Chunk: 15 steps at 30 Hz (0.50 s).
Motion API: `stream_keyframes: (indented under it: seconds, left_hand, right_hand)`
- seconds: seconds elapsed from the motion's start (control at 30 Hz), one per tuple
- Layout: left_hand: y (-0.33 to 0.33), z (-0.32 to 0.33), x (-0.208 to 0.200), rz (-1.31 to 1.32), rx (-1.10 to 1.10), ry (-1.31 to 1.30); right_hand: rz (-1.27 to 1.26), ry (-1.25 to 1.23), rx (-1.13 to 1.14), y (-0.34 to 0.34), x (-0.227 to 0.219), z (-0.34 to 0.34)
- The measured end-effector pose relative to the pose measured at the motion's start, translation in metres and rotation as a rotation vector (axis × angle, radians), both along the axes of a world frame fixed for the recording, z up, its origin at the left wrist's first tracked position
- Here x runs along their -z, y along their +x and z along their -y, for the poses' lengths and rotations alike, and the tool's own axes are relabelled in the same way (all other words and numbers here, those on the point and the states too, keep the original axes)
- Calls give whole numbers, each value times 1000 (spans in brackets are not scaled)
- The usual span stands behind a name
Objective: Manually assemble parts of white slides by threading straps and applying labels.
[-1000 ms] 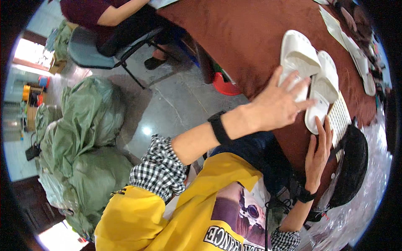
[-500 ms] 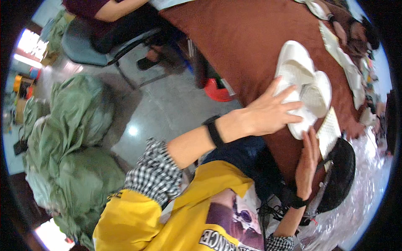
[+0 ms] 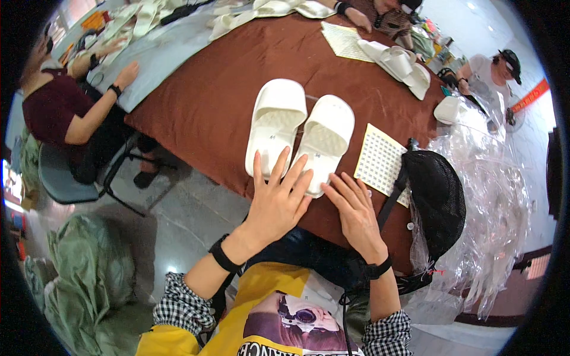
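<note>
A pair of white slide sandals lies side by side on the brown cloth in front of me, toes pointing away. My left hand (image 3: 276, 199) has its fingers spread over the heels, touching the left slide (image 3: 279, 98) and reaching the edge of the right slide (image 3: 330, 115). Close to the right slide's heel is my right hand (image 3: 358, 215), fingers stretched out and together. Its fingertips meet or nearly meet the heel; I cannot tell which. Neither hand grips anything. To the right of the slides lies a sheet of small printed stickers (image 3: 380, 155).
A black mesh cap (image 3: 437, 204) overlaps the sheet's lower edge. Clear plastic bags (image 3: 490, 207) heap up on the right. Across the brown-covered table (image 3: 208, 107) lie more white slides (image 3: 401, 62) and another sheet (image 3: 346, 41). Co-workers sit left and far; green sacks (image 3: 89, 261) stand lower left.
The view has swung, so the table and slides now appear nearer the middle. The left hand's fingers still rest at the heels; the right hand stays beside the right slide.
</note>
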<state>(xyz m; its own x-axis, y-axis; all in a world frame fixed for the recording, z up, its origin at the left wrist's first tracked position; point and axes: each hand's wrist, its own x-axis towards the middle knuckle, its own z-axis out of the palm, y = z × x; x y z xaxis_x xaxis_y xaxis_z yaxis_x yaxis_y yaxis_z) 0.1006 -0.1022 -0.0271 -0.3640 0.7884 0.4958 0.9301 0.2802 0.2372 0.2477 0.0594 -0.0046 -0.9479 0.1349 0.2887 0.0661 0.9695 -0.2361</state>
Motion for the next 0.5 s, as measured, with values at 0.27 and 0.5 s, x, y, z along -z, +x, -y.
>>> stream_keyframes:
  seconds: [0.27, 0.5]
  left_hand:
    - [16, -39, 3, 23, -180, -55]
    - [5, -31, 16, -26, -234, -42]
  right_hand:
    - [-106, -104, 103, 11, 4, 1]
    - [-107, -73, 102, 14, 7, 3]
